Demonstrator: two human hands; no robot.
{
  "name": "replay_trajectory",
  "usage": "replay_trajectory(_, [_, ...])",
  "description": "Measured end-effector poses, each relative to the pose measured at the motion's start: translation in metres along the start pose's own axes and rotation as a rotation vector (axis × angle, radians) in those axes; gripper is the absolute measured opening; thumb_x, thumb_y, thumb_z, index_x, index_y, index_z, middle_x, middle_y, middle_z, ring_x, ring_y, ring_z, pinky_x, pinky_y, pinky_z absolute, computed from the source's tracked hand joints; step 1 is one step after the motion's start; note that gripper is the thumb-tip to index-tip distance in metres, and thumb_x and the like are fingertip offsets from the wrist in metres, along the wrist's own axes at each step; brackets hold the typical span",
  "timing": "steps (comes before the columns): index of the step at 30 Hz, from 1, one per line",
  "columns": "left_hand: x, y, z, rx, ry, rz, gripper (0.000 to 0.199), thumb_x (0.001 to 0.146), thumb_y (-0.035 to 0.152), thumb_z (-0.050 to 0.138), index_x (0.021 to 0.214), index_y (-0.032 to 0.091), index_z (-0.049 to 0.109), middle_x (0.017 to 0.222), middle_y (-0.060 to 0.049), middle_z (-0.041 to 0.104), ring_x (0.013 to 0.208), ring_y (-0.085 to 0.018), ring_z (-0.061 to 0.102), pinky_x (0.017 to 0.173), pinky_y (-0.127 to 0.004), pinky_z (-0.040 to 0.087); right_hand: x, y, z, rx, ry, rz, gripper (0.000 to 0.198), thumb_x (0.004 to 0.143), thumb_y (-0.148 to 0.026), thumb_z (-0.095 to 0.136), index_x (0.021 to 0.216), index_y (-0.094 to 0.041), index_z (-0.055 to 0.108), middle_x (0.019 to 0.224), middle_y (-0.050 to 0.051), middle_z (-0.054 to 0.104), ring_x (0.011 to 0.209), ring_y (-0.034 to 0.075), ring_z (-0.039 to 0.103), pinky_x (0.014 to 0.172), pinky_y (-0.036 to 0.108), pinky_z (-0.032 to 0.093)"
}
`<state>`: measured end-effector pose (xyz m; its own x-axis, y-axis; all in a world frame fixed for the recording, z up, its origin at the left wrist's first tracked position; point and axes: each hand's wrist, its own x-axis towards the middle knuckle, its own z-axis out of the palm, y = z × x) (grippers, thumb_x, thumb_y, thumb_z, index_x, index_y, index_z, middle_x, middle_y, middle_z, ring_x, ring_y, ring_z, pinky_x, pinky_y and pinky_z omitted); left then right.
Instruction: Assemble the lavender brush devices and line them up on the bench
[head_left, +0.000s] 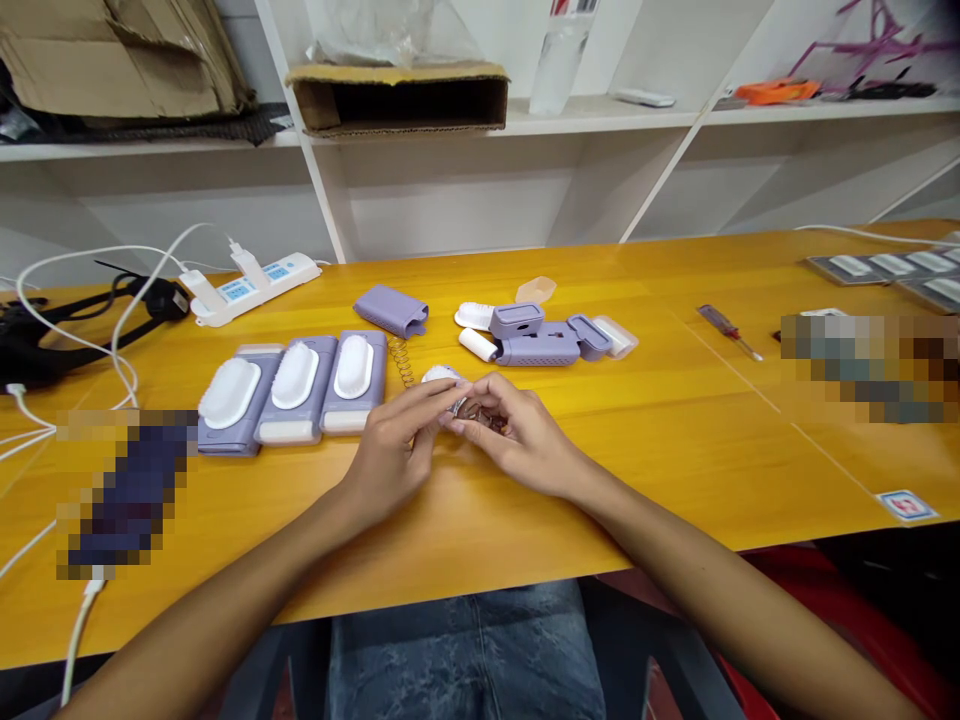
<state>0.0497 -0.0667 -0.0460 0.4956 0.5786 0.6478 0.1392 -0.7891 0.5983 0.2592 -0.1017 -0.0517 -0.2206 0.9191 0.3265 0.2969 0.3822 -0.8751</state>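
My left hand [397, 440] and my right hand [525, 435] meet at the middle of the table, fingertips together. Small shiny brown pieces [484, 413] show between the fingers of my right hand; their exact kind is unclear. Whatever my left fingers pinch is mostly hidden. Just behind the fingertips lies a white bristled part [440, 373], partly covered. A thin coil spring [402, 362] rests beside it. To the left stand three lilac cases with white brush heads [293, 376]. Beyond my hands are a lilac case sleeve [391, 310] and a lilac case body [538, 346].
A screwdriver [729, 330] lies to the right. At the left are a power strip [259, 288], white cables and a blurred dark object [139, 490]. White shelves back the table, with a cardboard box [397, 100] and a bottle [561, 60]. Another blurred object [870, 365] lies far right.
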Motion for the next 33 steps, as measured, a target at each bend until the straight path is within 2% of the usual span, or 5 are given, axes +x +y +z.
replay_trajectory(6, [-0.001, -0.001, -0.002, 0.013, -0.023, 0.031, 0.053, 0.104, 0.003, 0.057, 0.148, 0.029, 0.070, 0.145, -0.012, 0.075, 0.135, -0.023, 0.073, 0.114, -0.044, 0.062, 0.000, 0.002, -0.002, 0.035, -0.003, 0.029, 0.019, 0.101, -0.034, 0.074, 0.112, -0.023, 0.063, 0.086, 0.001, 0.074, 0.070, 0.017, 0.064, 0.060, 0.030, 0.047])
replay_trajectory(19, [0.003, 0.002, -0.003, -0.058, -0.077, 0.104, 0.072, 0.097, -0.009, 0.053, 0.154, 0.034, 0.063, 0.150, -0.008, 0.072, 0.141, -0.023, 0.069, 0.121, -0.053, 0.058, 0.006, -0.004, -0.008, 0.366, -0.056, 0.279, 0.029, 0.085, -0.037, 0.087, 0.099, -0.019, 0.069, 0.087, 0.003, 0.076, 0.076, 0.017, 0.069, 0.073, 0.033, 0.054])
replay_trajectory(24, [0.002, 0.000, -0.002, -0.028, -0.088, 0.120, 0.068, 0.098, -0.009, 0.052, 0.153, 0.029, 0.066, 0.148, -0.012, 0.073, 0.141, -0.024, 0.069, 0.121, -0.052, 0.058, 0.010, -0.014, -0.016, 0.463, -0.119, 0.410, 0.033, 0.078, -0.035, 0.094, 0.092, -0.018, 0.069, 0.078, 0.002, 0.078, 0.060, 0.011, 0.060, 0.057, 0.026, 0.042])
replay_trajectory(28, [0.000, -0.002, -0.001, -0.014, -0.103, 0.104, 0.066, 0.100, -0.007, 0.050, 0.154, 0.028, 0.065, 0.145, -0.014, 0.074, 0.138, -0.022, 0.071, 0.115, -0.047, 0.061, 0.008, -0.015, -0.016, 0.400, -0.143, 0.390, 0.032, 0.082, -0.040, 0.091, 0.096, -0.017, 0.073, 0.085, 0.005, 0.081, 0.068, 0.015, 0.068, 0.061, 0.028, 0.049])
replay_trajectory(33, [0.003, -0.001, -0.002, -0.058, -0.146, -0.034, 0.063, 0.102, -0.001, 0.052, 0.153, 0.032, 0.066, 0.141, -0.012, 0.075, 0.128, -0.022, 0.072, 0.108, -0.041, 0.061, 0.003, -0.011, -0.014, -0.023, -0.142, 0.162, 0.020, 0.098, -0.035, 0.076, 0.112, -0.020, 0.075, 0.099, 0.008, 0.082, 0.086, 0.023, 0.073, 0.076, 0.034, 0.054])
